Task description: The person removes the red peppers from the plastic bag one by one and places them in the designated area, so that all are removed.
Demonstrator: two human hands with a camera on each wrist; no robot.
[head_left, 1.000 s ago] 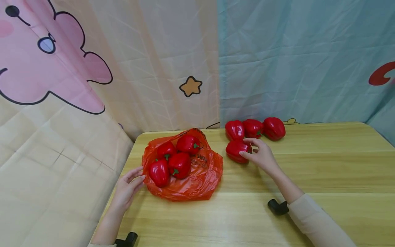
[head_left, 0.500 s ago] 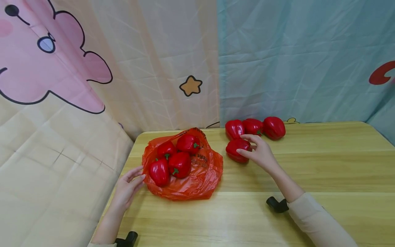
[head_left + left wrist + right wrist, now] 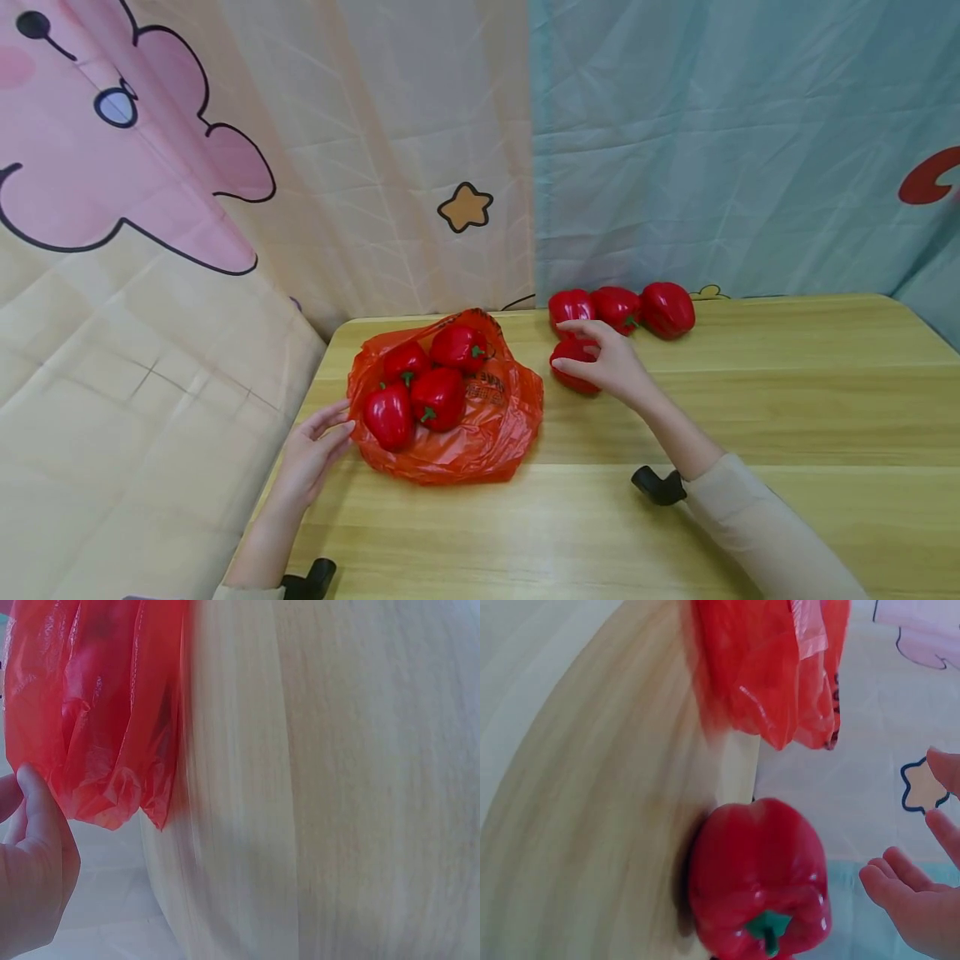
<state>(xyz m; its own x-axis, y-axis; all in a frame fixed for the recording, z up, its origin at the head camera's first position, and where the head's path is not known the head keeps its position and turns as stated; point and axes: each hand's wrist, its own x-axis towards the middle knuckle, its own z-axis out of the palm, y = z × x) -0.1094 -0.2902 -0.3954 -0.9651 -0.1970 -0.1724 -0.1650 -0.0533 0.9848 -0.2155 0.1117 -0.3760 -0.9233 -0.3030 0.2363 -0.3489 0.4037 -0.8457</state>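
A red plastic bag [image 3: 487,433] lies spread open on the left of the table, with several red bell peppers [image 3: 438,398] inside, green stems showing. At its left rim, my left hand [image 3: 309,458] holds the edge between thumb and fingers; the left wrist view shows a fingertip against the red film [image 3: 97,750]. My right hand [image 3: 611,360] is over a single bell pepper [image 3: 573,383] right of the bag, thumb and fingers spread. In the right wrist view this bell pepper [image 3: 759,870] stands apart from the fingers [image 3: 900,881], its stem facing the camera.
Three more bell peppers [image 3: 617,310] stand in a row at the table's back edge, by the printed curtain [image 3: 675,150]. A black wrist mount [image 3: 660,485] sticks out from the right sleeve. Wooden tabletop [image 3: 810,400] extends to the right.
My right hand has shifted left, from the pepper's right side to above it. The pepper stays in place. My left hand and the bag have not visibly moved.
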